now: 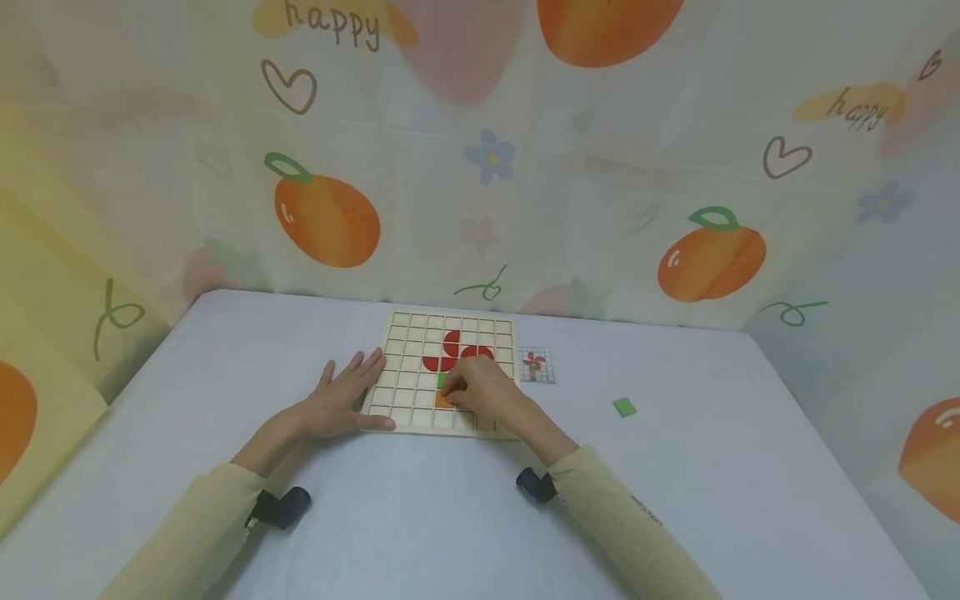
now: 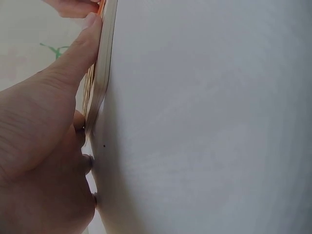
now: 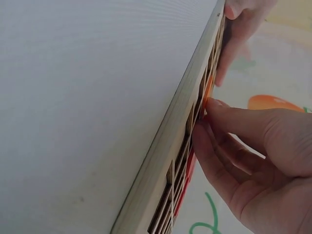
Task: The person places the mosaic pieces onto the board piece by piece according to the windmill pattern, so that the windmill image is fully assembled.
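A light wooden grid board point(image 1: 405, 394) lies flat on the table. My left hand point(image 1: 335, 404) rests at its left side with fingers spread, the thumb over the near left corner; the left wrist view shows that thumb point(image 2: 82, 51) on the rim. Over the lower middle of the grid, my right hand point(image 1: 483, 387) has thumb and fingertips together at an orange square tile point(image 1: 443, 399), pinching it at its cell. Just above sits a green tile point(image 1: 442, 380), partly hidden by the fingers. Farther up are several red rounded pieces point(image 1: 452, 340), some partly covered by my right hand.
A small pattern card point(image 1: 537, 365) with a red, green and brown picture lies right of the board. Another green square tile point(image 1: 625, 407) is on the white table point(image 1: 420, 517) farther right. A fruit-printed cloth point(image 1: 570, 225) hangs behind the table's far edge.
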`<control>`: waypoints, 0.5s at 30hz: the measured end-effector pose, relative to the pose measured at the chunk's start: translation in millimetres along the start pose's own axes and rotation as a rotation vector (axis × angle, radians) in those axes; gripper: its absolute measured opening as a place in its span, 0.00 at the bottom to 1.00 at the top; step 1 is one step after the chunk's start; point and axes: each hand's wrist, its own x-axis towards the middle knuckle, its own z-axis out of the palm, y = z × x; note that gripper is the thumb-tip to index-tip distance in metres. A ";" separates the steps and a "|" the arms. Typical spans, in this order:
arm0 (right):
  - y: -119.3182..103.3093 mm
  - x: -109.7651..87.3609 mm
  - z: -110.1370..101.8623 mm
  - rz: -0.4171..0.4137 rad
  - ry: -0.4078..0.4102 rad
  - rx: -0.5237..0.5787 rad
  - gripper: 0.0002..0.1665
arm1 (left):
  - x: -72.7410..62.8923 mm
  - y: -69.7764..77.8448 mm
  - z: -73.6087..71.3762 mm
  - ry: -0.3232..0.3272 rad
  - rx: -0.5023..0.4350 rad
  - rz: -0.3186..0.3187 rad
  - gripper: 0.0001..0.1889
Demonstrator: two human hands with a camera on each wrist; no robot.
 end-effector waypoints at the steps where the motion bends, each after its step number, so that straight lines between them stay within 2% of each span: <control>1: -0.4 0.1 -0.3 0.006 -0.004 0.001 0.05 | -0.1 0.0 -0.2 0.001 -0.002 0.002 0.58; 8: 0.6 -4.5 -6.2 0.026 -0.016 0.028 0.06 | 0.0 -1.0 0.5 -0.002 -0.012 0.011 0.58; 15: 10.0 -15.8 -31.4 0.111 0.038 0.030 0.09 | 1.3 -2.9 1.7 -0.009 -0.002 0.002 0.59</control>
